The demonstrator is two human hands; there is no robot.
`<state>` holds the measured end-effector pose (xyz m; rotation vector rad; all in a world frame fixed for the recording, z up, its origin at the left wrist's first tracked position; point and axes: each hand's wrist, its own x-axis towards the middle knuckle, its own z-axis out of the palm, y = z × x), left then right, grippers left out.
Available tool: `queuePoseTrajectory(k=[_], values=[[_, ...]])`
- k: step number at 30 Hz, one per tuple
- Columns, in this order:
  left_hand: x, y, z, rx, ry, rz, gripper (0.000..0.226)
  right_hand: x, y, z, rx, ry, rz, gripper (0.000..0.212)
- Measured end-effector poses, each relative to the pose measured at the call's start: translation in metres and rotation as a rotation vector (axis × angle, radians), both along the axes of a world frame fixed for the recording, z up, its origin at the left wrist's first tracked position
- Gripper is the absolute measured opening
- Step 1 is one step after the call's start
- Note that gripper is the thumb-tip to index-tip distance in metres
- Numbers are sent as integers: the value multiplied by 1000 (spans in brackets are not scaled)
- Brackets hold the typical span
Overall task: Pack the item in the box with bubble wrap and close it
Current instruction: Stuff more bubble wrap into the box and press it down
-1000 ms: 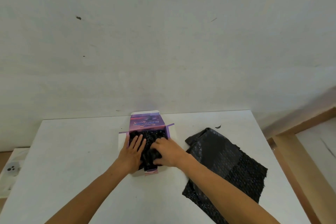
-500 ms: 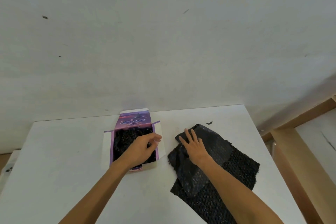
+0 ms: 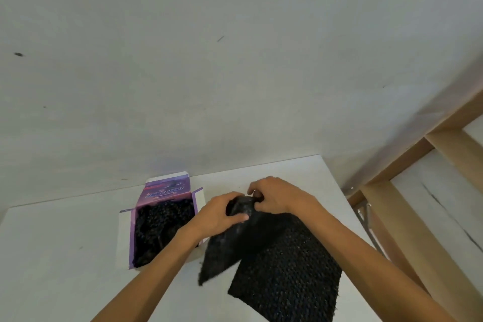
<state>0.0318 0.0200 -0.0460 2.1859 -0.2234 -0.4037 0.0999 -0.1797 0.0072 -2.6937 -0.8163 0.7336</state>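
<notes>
Both hands now off purple box (image 3: 167, 192), left hand (image 3: 218, 213) and right hand (image 3: 278, 196) pinching black bubble wrap (image 3: 277, 264) top edge, box lettering unreadable

Bench (image 3: 65, 256) is wide open left of the box (image 3: 167, 191); the right side's blocked by the black bubble wrap (image 3: 287, 269), and the box is stuffed with black wrap already.

One open box (image 3: 167, 192), two hands (image 3: 219, 214) (image 3: 277, 196), seemingly two loose bubble-wrap sheets (image 3: 285, 277) (image 3: 222, 251).
</notes>
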Motion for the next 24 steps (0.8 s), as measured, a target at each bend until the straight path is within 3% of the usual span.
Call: queuePoseTrajectory(k=[2,4,6,8,11,13,15,18,24], values=[[4,2,13,4,-130,40,20,2,-6,22,13,-6,-9,34],[7,14,31,-49,-234,149,8,4,-12,35,7,-20,-28,24],[8,34,51,-137,-330,288,14,3,-13,42,8,-6,-65,30],[8,58,69,-209,-391,447,18,2,-4,45,69,24,-94,20],[-4,102,81,-276,-461,648,22,-6,29,47,300,10,-171,14],[-22,131,76,-173,-577,680,36,-20,63,44,552,32,-269,10],[-43,155,58,53,-708,653,47,-36,100,38,705,7,-302,21],[-76,178,12,156,-599,624,53,-62,146,17,635,-94,-167,43],[-116,180,-53,239,-288,368,39,-103,172,-54,238,-249,92,41]])
